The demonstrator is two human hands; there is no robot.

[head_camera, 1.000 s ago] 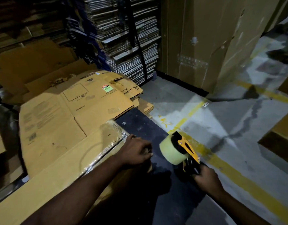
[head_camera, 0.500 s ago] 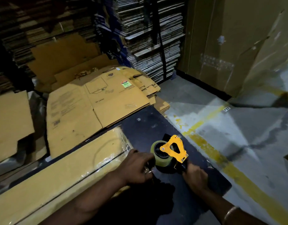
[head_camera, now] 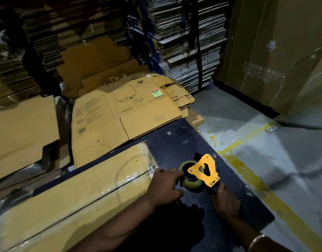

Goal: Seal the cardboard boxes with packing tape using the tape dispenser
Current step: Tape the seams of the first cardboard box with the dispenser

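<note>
Both hands grip tape dispenser (head_camera: 202, 172) on dark board (head_camera: 174, 142) nr taped box (head_camera: 83, 188) edge; bare floor (head_camera: 283, 160) to the right.

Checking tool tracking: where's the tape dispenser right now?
Head view, lower centre: the tape dispenser lies on the dark board, between the left hand and right hand.

Yellow floor line (head_camera: 251, 177) running across grey concrete; "P27" label (head_camera: 272, 127) beside it; strapped flat-board stacks (head_camera: 189, 42) behind.
</note>
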